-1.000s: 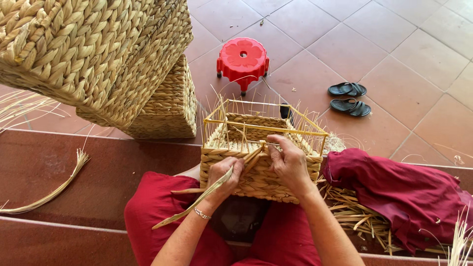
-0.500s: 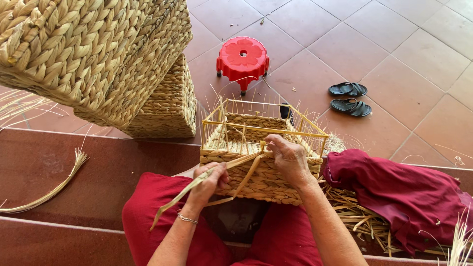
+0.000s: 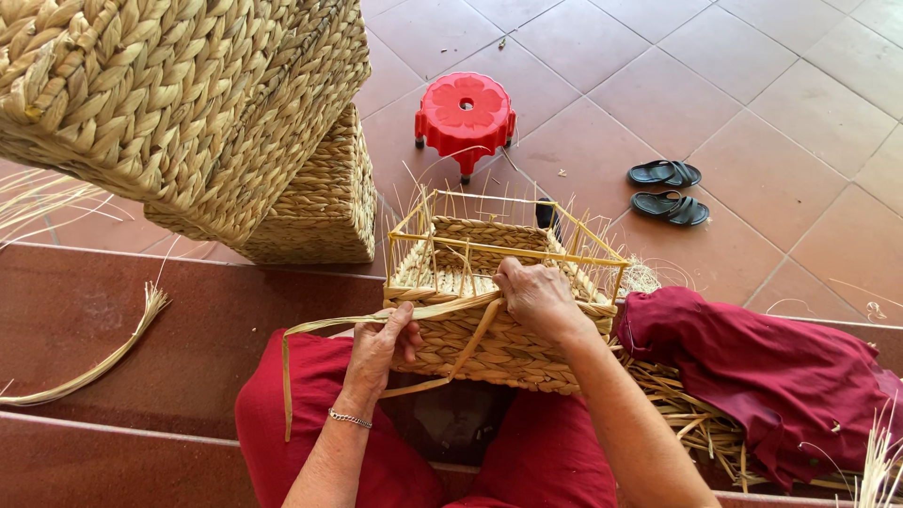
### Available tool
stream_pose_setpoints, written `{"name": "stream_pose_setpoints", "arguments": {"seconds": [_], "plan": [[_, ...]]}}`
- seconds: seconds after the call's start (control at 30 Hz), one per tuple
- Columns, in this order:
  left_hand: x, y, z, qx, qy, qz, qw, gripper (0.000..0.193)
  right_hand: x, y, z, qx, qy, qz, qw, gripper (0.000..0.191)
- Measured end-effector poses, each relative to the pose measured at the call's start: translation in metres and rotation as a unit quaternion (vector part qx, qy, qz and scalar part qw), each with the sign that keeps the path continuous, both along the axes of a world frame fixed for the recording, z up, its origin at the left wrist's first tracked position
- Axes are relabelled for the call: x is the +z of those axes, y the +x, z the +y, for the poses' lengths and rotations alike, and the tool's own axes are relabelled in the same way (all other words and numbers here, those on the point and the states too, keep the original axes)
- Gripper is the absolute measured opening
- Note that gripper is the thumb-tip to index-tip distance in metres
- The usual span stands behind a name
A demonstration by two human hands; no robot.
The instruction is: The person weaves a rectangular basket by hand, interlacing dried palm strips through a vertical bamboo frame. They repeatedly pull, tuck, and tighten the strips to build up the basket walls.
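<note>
A big stack of woven baskets (image 3: 188, 113) sits up and to the left of your hands. A dark red cloth (image 3: 771, 376) lies right of your right hand. The half-made basket (image 3: 499, 310) on its yellow frame rests on your lap, touching both hands. A red stool (image 3: 466, 113) stands past it, and black sandals (image 3: 668, 191) lie off to the right. Your right hand (image 3: 536, 296) is closed, pinching a flat straw strip (image 3: 376, 325) at the basket rim. Your left hand (image 3: 381, 343) is curled around the same strip, lower down.
</note>
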State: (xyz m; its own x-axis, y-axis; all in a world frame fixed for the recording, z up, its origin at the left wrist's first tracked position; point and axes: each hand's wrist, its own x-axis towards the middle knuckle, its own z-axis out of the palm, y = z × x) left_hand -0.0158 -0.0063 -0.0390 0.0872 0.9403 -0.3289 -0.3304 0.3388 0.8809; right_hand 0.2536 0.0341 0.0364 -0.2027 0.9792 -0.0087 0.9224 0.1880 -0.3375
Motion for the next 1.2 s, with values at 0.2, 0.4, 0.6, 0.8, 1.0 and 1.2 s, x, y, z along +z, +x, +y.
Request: {"name": "stream_pose_setpoints", "arguments": {"seconds": [0.2,0.4,0.6,0.8,1.0,1.2], "plan": [[0.004,-0.002,-0.003,-0.028,0.037,0.031,0.998,0.035,0.001,0.009,-0.005,0.022,0.021,-0.062,0.998,0.029],[-0.003,-0.010,-0.015,-0.013,-0.004,0.005,1.000,0.042,0.027,0.022,-0.029,0.085,0.361,0.093,0.924,0.009],[0.012,-0.014,-0.039,-0.050,0.020,-0.036,0.998,0.041,0.042,0.024,-0.003,0.098,0.401,-0.064,0.909,0.011],[0.073,0.009,-0.013,-0.017,0.312,0.136,0.940,0.020,0.032,0.023,0.011,0.128,0.426,-0.079,0.892,0.025],[0.126,0.070,0.059,0.006,0.607,0.374,0.701,0.009,0.017,0.018,0.022,0.105,0.436,-0.060,0.892,0.019],[0.133,0.110,0.122,-0.317,0.396,0.634,0.584,0.018,0.022,0.024,0.013,0.062,0.366,0.018,0.929,0.023]]}}
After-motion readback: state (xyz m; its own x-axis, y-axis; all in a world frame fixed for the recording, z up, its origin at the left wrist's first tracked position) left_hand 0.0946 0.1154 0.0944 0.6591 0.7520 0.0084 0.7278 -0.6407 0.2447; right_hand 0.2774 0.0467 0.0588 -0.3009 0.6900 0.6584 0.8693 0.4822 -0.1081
